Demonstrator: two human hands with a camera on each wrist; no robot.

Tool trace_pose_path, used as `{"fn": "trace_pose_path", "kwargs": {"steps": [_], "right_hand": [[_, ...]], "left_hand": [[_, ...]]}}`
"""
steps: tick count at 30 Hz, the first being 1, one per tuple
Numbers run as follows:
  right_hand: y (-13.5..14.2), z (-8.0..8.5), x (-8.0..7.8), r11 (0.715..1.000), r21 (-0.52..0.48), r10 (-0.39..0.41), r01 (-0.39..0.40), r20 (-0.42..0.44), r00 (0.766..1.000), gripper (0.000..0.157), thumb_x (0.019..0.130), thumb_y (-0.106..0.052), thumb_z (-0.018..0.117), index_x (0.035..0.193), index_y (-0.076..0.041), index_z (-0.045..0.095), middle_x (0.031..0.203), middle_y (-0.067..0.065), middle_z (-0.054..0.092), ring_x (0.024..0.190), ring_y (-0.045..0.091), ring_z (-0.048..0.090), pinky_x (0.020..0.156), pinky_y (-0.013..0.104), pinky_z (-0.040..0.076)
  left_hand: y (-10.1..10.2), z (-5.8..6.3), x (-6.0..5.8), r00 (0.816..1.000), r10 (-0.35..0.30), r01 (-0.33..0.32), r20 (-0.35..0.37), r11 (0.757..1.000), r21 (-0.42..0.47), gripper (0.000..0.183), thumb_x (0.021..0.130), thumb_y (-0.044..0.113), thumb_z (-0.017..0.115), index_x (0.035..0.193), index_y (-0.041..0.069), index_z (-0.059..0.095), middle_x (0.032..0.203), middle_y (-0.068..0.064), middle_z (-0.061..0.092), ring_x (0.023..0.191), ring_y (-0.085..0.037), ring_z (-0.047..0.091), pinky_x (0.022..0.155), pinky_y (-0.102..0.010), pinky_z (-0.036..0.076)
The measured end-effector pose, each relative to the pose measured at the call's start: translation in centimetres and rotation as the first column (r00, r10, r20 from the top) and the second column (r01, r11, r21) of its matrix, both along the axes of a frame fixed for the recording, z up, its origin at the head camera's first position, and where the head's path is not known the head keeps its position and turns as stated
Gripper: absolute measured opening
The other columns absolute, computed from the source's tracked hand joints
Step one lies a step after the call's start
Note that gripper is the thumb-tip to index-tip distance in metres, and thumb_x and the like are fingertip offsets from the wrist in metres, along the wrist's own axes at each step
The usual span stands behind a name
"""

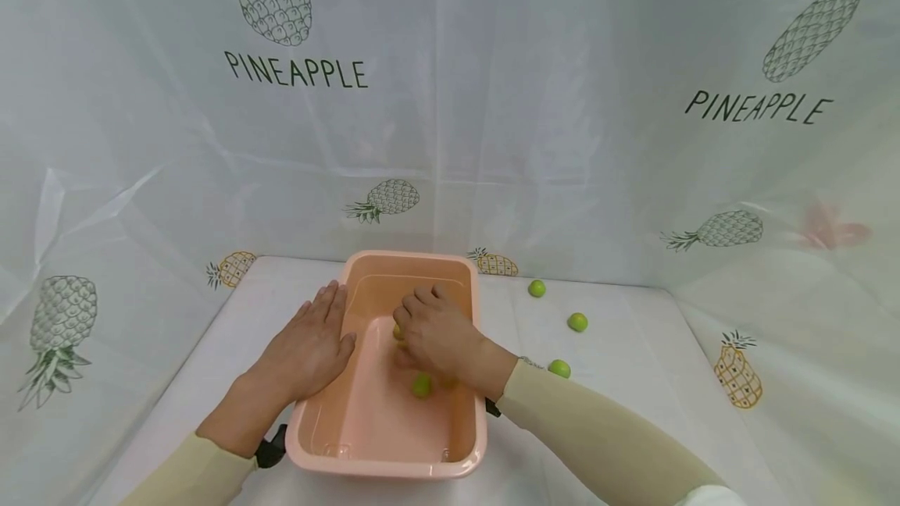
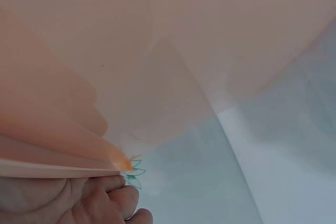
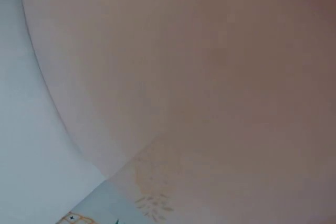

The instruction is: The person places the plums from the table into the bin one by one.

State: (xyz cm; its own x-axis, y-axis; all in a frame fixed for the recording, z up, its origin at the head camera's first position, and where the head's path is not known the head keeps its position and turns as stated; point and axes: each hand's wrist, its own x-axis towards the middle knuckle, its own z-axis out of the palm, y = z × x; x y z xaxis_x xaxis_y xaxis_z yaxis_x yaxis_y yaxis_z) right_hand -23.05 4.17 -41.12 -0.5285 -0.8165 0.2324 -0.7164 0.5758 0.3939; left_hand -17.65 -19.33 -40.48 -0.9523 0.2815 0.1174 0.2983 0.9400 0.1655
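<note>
We see a peach-pink plastic tub (image 1: 387, 468) standing on the white table (image 1: 633, 365), its rounded rectangular rim glossy and its walls deep. Inside it, on the floor near the right wall, we make out one green fruit (image 1: 422, 386), small, round and bright, lying just below our right hand (image 1: 437, 338). That hand reaches down into the tub with its fingers curled, and between thumb and forefinger it holds a yellowish fruit (image 1: 398, 333), mostly covered, so we cannot tell its full shape. Our left hand (image 1: 316, 350) lies along the left rim, its fingers nearly straight and close together on the outer side, the thumb over the edge; it steadies nothing but the tub's side. Three more small fruits sit outside, on the table to the right of the tub, well apart from one another: a far fruit (image 1: 537, 288) near the back edge, a middle fruit (image 1: 578, 322) farthest right, and a near fruit (image 1: 559, 368) close to our right forearm. All three are smooth, round and yellow-green. Behind hangs a pale sheet (image 1: 506, 115) printed with pineapples.
</note>
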Motion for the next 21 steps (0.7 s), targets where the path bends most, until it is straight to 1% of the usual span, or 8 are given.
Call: {"fn": "trace_pose_path", "kwargs": {"steps": [2, 5, 8, 10, 13, 16, 21], "right_hand": [[0.9, 0.4, -0.3, 0.996, -0.089, 0.02, -0.022, -0.02, 1.0, 0.034, 0.097, -0.049, 0.066, 0.097, -0.015, 0.065, 0.094, -0.001, 0.062, 0.089, 0.019, 0.05, 0.08, 0.036, 0.041], [2.8, 1.0, -0.9, 0.974, -0.22, 0.038, -0.051, -0.062, 0.997, 0.028, 0.091, -0.04, 0.071, 0.091, -0.013, 0.063, 0.086, 0.001, 0.059, 0.084, 0.022, 0.05, 0.077, 0.038, 0.041], [5.2, 1.6, -1.4, 0.956, -0.289, 0.015, -0.047, -0.11, 0.994, 0.022, 0.089, -0.032, 0.071, 0.089, -0.011, 0.062, 0.084, 0.002, 0.057, 0.081, 0.024, 0.049, 0.075, 0.04, 0.042], [7.1, 1.8, -1.6, 0.947, -0.32, -0.013, -0.03, -0.13, 0.991, 0.02, 0.089, -0.028, 0.072, 0.09, -0.01, 0.063, 0.084, 0.003, 0.057, 0.08, 0.024, 0.05, 0.073, 0.04, 0.043], [9.9, 1.6, -1.6, 0.937, -0.348, -0.052, -0.001, -0.143, 0.988, 0.02, 0.088, -0.025, 0.075, 0.09, -0.009, 0.063, 0.083, 0.003, 0.056, 0.08, 0.025, 0.05, 0.074, 0.041, 0.044], [12.5, 0.7, -1.3, 0.934, -0.357, -0.075, 0.02, -0.139, 0.987, 0.023, 0.086, -0.024, 0.078, 0.09, -0.008, 0.062, 0.083, 0.004, 0.056, 0.08, 0.026, 0.05, 0.073, 0.041, 0.043], [16.6, -1.4, -0.4, 0.936, -0.345, -0.113, 0.066, -0.117, 0.987, 0.022, 0.085, -0.023, 0.076, 0.09, -0.007, 0.062, 0.084, 0.004, 0.057, 0.079, 0.026, 0.048, 0.072, 0.041, 0.043]], "left_hand": [[0.0, 0.0, -0.1, 1.0, 0.0, 0.0, 0.007, 1.0, 0.004, 0.072, 0.107, 0.027, 0.052, 0.159, -0.016, 0.027, 0.167, -0.036, 0.028, 0.155, -0.051, 0.03, 0.124, -0.063, 0.032], [0.0, -0.1, -0.2, 1.0, -0.002, 0.002, 0.016, 1.0, 0.004, 0.072, 0.107, 0.027, 0.052, 0.159, -0.016, 0.026, 0.167, -0.036, 0.027, 0.155, -0.051, 0.029, 0.124, -0.064, 0.031], [0.0, -0.1, -0.2, 1.0, -0.002, 0.002, 0.02, 1.0, 0.001, 0.073, 0.107, 0.027, 0.052, 0.159, -0.016, 0.025, 0.167, -0.036, 0.026, 0.155, -0.051, 0.028, 0.124, -0.064, 0.031], [-0.1, -0.2, -0.1, 1.0, 0.0, 0.0, 0.022, 1.0, 0.0, 0.073, 0.107, 0.027, 0.051, 0.159, -0.016, 0.025, 0.167, -0.036, 0.026, 0.155, -0.052, 0.029, 0.124, -0.064, 0.031], [-0.1, -0.1, -0.1, 1.0, 0.0, 0.0, 0.017, 1.0, 0.005, 0.072, 0.107, 0.026, 0.052, 0.159, -0.016, 0.025, 0.167, -0.036, 0.026, 0.155, -0.052, 0.029, 0.124, -0.064, 0.031], [0.0, -0.1, -0.1, 1.0, -0.001, 0.001, 0.009, 1.0, 0.011, 0.072, 0.107, 0.025, 0.052, 0.159, -0.016, 0.025, 0.167, -0.036, 0.026, 0.155, -0.052, 0.03, 0.124, -0.064, 0.032], [0.0, -0.2, -0.2, 1.0, 0.004, -0.004, 0.027, 1.0, 0.015, 0.073, 0.107, 0.026, 0.052, 0.16, -0.016, 0.024, 0.167, -0.036, 0.025, 0.156, -0.051, 0.028, 0.124, -0.063, 0.031]]}}
